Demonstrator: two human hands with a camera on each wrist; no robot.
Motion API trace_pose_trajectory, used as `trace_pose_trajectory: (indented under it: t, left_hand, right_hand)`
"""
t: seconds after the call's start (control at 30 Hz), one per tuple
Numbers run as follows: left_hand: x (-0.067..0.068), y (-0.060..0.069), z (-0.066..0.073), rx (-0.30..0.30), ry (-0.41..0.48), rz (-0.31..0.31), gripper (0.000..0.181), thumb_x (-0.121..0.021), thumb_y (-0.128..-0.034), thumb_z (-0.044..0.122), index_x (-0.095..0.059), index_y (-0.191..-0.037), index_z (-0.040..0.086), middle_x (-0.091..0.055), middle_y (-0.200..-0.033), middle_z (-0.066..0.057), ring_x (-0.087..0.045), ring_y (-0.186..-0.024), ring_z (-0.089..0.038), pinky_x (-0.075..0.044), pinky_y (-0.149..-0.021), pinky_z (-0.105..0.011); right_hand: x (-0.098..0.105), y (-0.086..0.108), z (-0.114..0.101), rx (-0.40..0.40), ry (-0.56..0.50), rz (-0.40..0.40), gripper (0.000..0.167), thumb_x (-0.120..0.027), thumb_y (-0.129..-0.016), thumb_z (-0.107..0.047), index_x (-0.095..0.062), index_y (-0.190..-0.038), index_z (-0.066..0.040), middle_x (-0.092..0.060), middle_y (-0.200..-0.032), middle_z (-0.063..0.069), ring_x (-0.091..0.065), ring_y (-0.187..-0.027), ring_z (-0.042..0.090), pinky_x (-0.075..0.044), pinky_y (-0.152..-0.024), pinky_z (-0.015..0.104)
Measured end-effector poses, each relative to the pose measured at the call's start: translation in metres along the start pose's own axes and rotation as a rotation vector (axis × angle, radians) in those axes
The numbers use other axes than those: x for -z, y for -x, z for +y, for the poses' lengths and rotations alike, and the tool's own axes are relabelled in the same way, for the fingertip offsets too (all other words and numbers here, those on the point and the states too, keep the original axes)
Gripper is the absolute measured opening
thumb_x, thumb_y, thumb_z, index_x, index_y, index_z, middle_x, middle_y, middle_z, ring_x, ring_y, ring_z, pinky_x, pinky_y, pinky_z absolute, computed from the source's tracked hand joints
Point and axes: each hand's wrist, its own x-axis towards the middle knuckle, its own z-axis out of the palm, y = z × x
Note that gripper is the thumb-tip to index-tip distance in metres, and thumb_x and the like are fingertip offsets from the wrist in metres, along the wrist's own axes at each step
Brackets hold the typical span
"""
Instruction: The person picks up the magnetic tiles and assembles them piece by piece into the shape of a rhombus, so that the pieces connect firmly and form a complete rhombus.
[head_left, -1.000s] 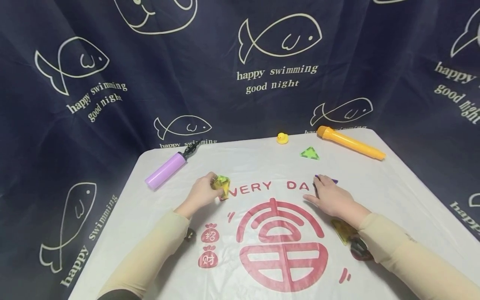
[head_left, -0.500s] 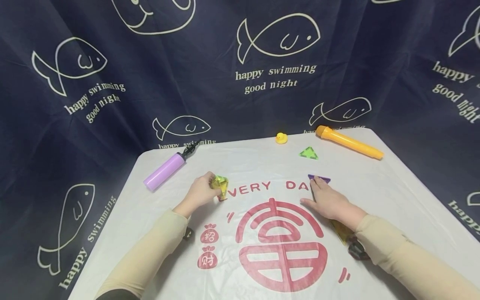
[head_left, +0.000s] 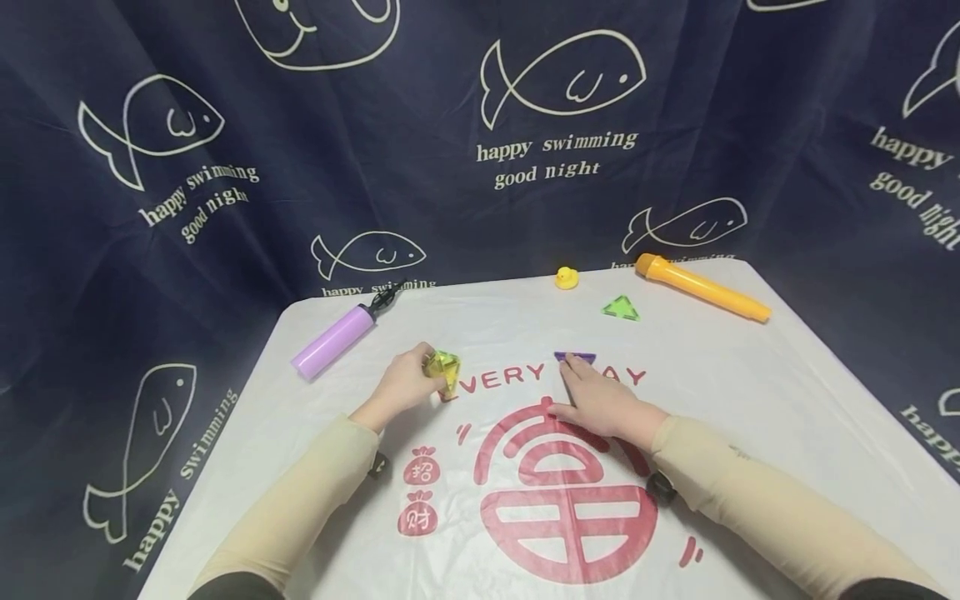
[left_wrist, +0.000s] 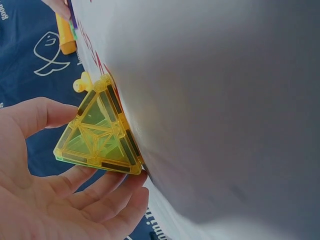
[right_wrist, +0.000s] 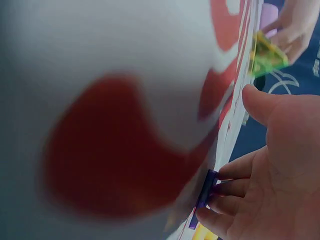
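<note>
Right now, near the centre-left of the head view, the left hand [head_left: 405, 382] is holding a yellow-green pyramid of clear tiles [left_wrist: 97, 131], thumb on one side and fingers on the other; its lower edge is seemingly resting on the white cloth [head_left: 495, 325]. Right of centre, the right hand [head_left: 603, 402] is keeping its fingers fairly straight and touching a purple tile [right_wrist: 203, 194], which is lying flat on the cloth over the red lettering.

The main risk is probably sitting with the pyramid: if thumb and fingers were squeezing too hard, its panels could be folding inward or parting at the seams. With the purple tile, uneven fingertip pressure could be making it twist or slip out from under the hand, and dragging could be rucking the cloth. Toward the upper right, a green triangle [head_left: 621, 308] is lying well apart from both hands, near a yellow duck [head_left: 567, 279], so neither is threatening a knock.
</note>
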Motion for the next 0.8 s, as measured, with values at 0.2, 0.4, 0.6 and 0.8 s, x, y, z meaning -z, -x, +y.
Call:
trace_pose_trajectory:
  t: [0.2, 0.4, 0.6, 0.8]
  left_hand:
    - [0.000, 0.001, 0.003, 0.010, 0.004, -0.005, 0.050, -0.077, -0.0793, 0.019, -0.061, -0.124, 0.003, -0.065, -0.087, -0.006, -0.059, -0.078, -0.024, -0.053, -0.074, -0.041]
    - [0.001, 0.003, 0.002, 0.023, 0.009, -0.004, 0.051, -0.076, -0.0809, 0.019, -0.059, -0.126, 0.002, -0.064, -0.089, -0.007, -0.059, -0.078, -0.025, -0.053, -0.073, -0.041]
    - [0.003, 0.013, 0.001, 0.056, 0.001, -0.001, 0.064, -0.077, -0.0842, 0.025, -0.054, -0.133, -0.009, -0.067, -0.101, -0.016, -0.062, -0.091, -0.032, -0.054, -0.086, -0.046]
    - [0.010, 0.036, 0.002, 0.076, -0.123, -0.069, 0.047, -0.073, -0.0901, 0.029, -0.064, -0.115, -0.010, -0.067, -0.091, -0.017, -0.064, -0.088, -0.036, -0.054, -0.086, -0.050]
  right_hand:
    - [-0.005, -0.009, -0.016, 0.057, 0.026, -0.006, 0.091, -0.061, -0.098, -0.056, -0.029, -0.156, 0.008, -0.023, -0.163, 0.028, -0.022, -0.151, 0.040, -0.031, -0.116, 0.055]
    - [-0.006, -0.013, -0.020, 0.066, 0.042, 0.009, 0.090, -0.062, -0.098, -0.053, -0.030, -0.156, 0.007, -0.024, -0.163, 0.027, -0.023, -0.151, 0.040, -0.030, -0.117, 0.054]
    - [-0.005, -0.012, -0.020, 0.061, 0.033, 0.008, 0.089, -0.062, -0.098, -0.052, -0.029, -0.156, 0.007, -0.022, -0.164, 0.027, -0.021, -0.151, 0.040, -0.029, -0.117, 0.055]
    - [0.001, -0.007, -0.013, 0.031, 0.006, 0.031, 0.093, -0.066, -0.096, -0.053, -0.028, -0.156, 0.007, -0.023, -0.163, 0.028, -0.023, -0.150, 0.043, -0.031, -0.114, 0.060]
